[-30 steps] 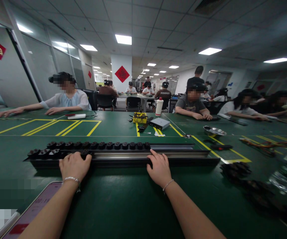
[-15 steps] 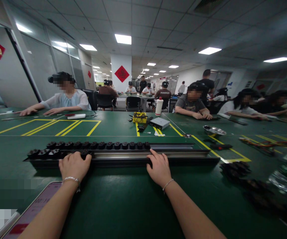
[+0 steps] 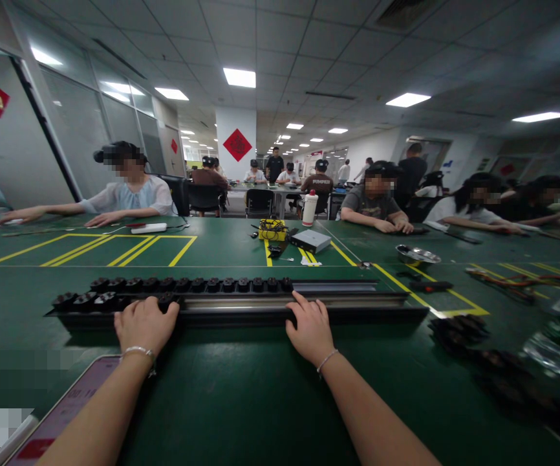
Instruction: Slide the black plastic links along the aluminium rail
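Across the table in front of me lies a long black rail (image 3: pixel 352 315) with two parallel channels. Black socket modules (image 3: pixel 213 284) fill most of the far channel in a row. Several more socket modules (image 3: pixel 86 299) sit at the left end of the near channel. My left hand (image 3: pixel 147 323) is closed over the near channel, its thumb against a black socket module (image 3: pixel 167 299); its other fingers are partly hidden. My right hand (image 3: pixel 312 327) grips the rail's near wall right of the middle, thumb low and index finger reaching over the edge.
A phone (image 3: pixel 74 404) lies under my left forearm. Loose black modules (image 3: pixel 459 330) and a clear plastic bottle (image 3: pixel 559 336) are at the right. Farther off are a metal bowl (image 3: pixel 418 254), a grey box (image 3: pixel 311 240) and a yellow block with cables (image 3: pixel 273 229). Co-workers sit opposite.
My hands and the rail have barely moved. Across the table at left, a co-worker's arm has stretched farther left. People standing in the background have shifted.
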`<state>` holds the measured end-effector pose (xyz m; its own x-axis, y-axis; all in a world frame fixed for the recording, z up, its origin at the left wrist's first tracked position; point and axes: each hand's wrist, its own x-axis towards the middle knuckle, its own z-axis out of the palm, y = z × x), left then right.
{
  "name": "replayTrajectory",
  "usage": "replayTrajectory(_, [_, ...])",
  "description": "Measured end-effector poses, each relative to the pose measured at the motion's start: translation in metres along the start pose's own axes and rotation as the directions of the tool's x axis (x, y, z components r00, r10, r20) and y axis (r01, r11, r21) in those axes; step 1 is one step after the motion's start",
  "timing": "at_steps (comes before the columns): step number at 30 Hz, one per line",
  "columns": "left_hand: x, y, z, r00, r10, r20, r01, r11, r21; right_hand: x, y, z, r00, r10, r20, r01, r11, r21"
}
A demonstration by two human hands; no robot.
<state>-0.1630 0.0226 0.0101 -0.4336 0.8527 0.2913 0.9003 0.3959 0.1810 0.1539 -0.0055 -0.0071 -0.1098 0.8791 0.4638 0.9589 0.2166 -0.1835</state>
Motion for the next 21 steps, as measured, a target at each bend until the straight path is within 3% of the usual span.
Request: replayTrajectory(21, [-0.0008,-0.0004,-0.0008,1.0,0.014,-0.004,-0.014,0.999,-0.032,0.0001,-0.0006,0.0004,1.0,0.002,-0.002,-0.002,1.0,0.001])
